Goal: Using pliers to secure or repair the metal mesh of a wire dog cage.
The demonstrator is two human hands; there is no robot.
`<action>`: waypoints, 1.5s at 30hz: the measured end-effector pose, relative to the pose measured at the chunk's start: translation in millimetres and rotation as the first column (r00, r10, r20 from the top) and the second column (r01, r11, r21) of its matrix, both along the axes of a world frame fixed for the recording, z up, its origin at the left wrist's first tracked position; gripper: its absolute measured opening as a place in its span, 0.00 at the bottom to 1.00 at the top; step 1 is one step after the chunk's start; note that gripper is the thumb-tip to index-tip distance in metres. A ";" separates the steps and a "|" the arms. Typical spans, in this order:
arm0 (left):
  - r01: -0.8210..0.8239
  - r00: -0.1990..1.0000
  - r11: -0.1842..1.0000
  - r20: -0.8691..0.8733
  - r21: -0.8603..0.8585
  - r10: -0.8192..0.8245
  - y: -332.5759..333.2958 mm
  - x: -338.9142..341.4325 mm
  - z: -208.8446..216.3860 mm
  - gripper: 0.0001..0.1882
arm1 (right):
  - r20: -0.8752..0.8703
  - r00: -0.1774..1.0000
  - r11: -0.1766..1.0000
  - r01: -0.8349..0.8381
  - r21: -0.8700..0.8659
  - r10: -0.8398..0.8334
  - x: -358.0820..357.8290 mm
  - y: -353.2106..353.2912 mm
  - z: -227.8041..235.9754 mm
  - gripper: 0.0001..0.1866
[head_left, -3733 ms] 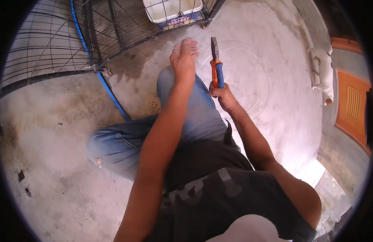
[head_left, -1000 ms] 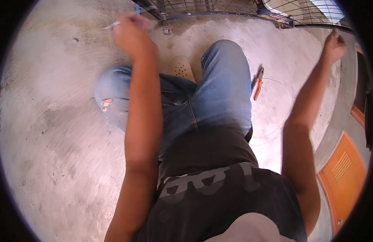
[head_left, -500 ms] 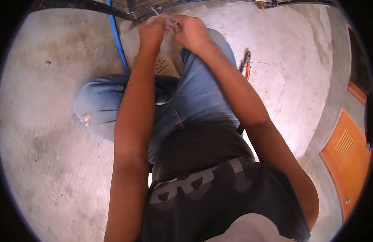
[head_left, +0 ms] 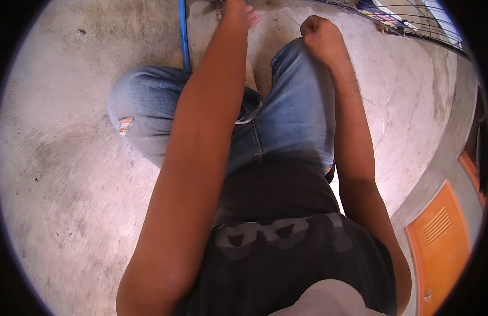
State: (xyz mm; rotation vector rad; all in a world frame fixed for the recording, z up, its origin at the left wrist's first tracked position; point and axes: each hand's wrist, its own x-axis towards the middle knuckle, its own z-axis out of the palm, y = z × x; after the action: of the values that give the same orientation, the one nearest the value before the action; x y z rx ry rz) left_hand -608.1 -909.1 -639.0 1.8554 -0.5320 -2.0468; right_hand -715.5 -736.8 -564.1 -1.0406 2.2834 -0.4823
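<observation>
My right hand [head_left: 324, 41] is closed in a pinch just above my right knee. A thin pale wire [head_left: 295, 21] seems to stick out from its fingertips toward the upper left; its other end cannot be made out. My left hand [head_left: 241, 13] reaches to the top edge, where part of it is cut off. Its visible fingers are stretched out and apart, with nothing seen in them. On the floor beyond my right forearm curves a loop of thin wire [head_left: 384, 118].
A blue pipe or hose [head_left: 184, 37] runs along the concrete floor left of my left arm. At the upper right stands a black wire grid [head_left: 412, 32] with printed packaging behind it. An orange louvred door [head_left: 439, 237] is at the far right. My jeans-clad legs [head_left: 302, 105] are folded below my hands.
My hands have parted: the left has gone forward to the top edge, the right has moved right. The orange-handled pliers on the floor are no longer visible. The view has shifted.
</observation>
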 end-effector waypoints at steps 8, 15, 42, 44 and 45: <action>0.033 0.990 0.999 -0.137 0.031 -0.029 -37.1 10.4 -59.8 0.45 | 0.037 0.996 0.993 -0.084 0.081 0.082 53.9 -47.9 -25.8 0.15; -0.039 0.948 0.981 -0.319 -0.189 -0.023 -19.5 28.2 -52.9 0.31 | 0.032 0.999 0.992 -0.045 0.119 0.041 33.1 -52.7 -17.0 0.17; -0.097 0.922 0.969 -0.388 -0.230 0.000 6.1 4.4 -33.8 0.35 | 0.443 0.895 0.985 0.125 -0.121 -0.059 -36.9 -9.4 -108.3 0.11; -0.068 0.920 0.965 -0.391 -0.251 -0.037 3.2 7.5 -34.5 0.35 | 0.560 0.824 0.970 0.197 -0.140 -0.086 -27.4 -11.1 -127.8 0.10; -0.066 0.920 0.970 -0.391 -0.233 -0.032 0.9 8.1 -34.5 0.34 | 0.606 0.786 0.947 0.278 -0.162 -0.127 -25.3 -13.8 -140.1 0.09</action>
State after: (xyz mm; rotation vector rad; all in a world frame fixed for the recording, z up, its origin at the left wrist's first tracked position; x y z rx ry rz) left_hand -599.9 -908.2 -673.5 1.2606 -0.6174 -2.1533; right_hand -740.8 -750.7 -704.2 -0.6184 1.7963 -1.0441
